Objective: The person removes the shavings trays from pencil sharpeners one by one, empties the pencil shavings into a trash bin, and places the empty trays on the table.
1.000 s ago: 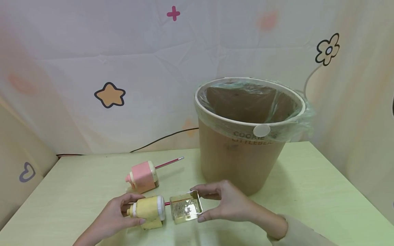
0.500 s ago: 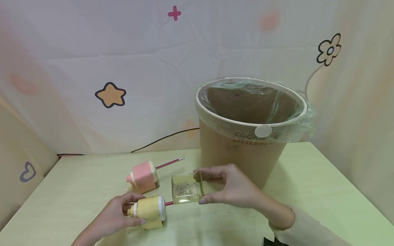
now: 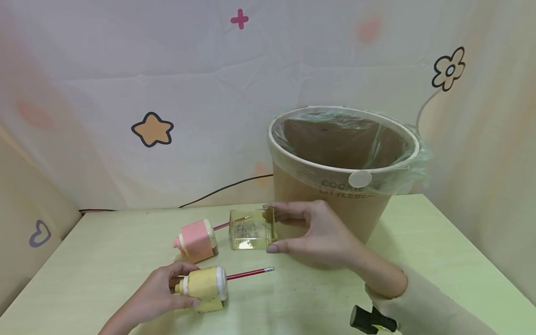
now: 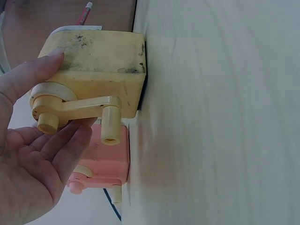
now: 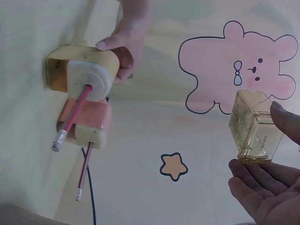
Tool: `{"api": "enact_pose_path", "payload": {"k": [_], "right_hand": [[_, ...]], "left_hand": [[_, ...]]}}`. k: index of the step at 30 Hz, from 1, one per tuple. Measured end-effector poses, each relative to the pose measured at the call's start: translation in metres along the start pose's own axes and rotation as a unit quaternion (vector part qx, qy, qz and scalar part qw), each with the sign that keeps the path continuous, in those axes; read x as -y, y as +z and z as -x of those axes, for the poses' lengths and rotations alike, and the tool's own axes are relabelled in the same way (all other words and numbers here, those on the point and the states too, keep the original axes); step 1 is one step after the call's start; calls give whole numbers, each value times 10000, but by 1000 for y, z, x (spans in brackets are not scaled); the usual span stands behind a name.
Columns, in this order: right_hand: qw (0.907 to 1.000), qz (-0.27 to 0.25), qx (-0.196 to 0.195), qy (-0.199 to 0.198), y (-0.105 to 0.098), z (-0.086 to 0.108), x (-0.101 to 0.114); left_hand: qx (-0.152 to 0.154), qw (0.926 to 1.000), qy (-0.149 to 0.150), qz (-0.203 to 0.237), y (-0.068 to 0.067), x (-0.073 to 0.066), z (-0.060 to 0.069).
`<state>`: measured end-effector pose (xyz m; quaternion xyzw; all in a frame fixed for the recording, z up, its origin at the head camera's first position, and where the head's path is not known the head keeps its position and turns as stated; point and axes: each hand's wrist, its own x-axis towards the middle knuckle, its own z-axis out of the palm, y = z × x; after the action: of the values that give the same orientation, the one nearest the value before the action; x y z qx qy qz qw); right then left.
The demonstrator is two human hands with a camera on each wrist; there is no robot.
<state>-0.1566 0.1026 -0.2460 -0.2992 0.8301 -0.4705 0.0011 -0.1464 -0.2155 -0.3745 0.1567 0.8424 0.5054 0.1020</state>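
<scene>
On the table, my left hand (image 3: 157, 291) grips the yellow crank pencil sharpener (image 3: 205, 286) between thumb and fingers. A red pencil (image 3: 251, 273) sticks out of its front. Its crank handle (image 4: 86, 108) shows in the left wrist view, and a hollow slot (image 5: 57, 75) below its front in the right wrist view. My right hand (image 3: 320, 235) pinches a clear yellowish shavings drawer (image 3: 251, 236) by its end, raised above the table. Dark specks lie in the drawer. Behind the yellow sharpener stands a pink pencil sharpener (image 3: 197, 241), a red pencil (image 3: 222, 226) in it, partly seen through the drawer.
A large brown bin (image 3: 293, 186) with a clear plastic liner stands at the back right, just behind my right hand. A black cable (image 3: 226, 187) runs along the backdrop. Some black object (image 3: 368, 320) shows at my right forearm.
My right hand has lifted the shavings drawer up and away from the yellow sharpener, toward the bin. The red pencil's tip end with the eraser is now uncovered. My left hand stays put.
</scene>
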Motion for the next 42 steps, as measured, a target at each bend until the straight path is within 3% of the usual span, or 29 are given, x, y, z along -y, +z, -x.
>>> {"api": "enact_pose_path", "payload": {"k": [10,27,35,42], "right_hand": [[9984,91,-477,-293,-15,-10,24],[9898,-737,-1130,-448,-54,-23,46],[9824,-443,-1797,-255,-75,-20,47],[9781,-361,-2016,-369,-92,-20,45]], "left_hand": [[-31,9999,15,-102,1,0,1],[27,9999,83,68,1,2,3],[29,9999,117,25,1,2,2],[10,10000,79,-54,0,0,0]]}}
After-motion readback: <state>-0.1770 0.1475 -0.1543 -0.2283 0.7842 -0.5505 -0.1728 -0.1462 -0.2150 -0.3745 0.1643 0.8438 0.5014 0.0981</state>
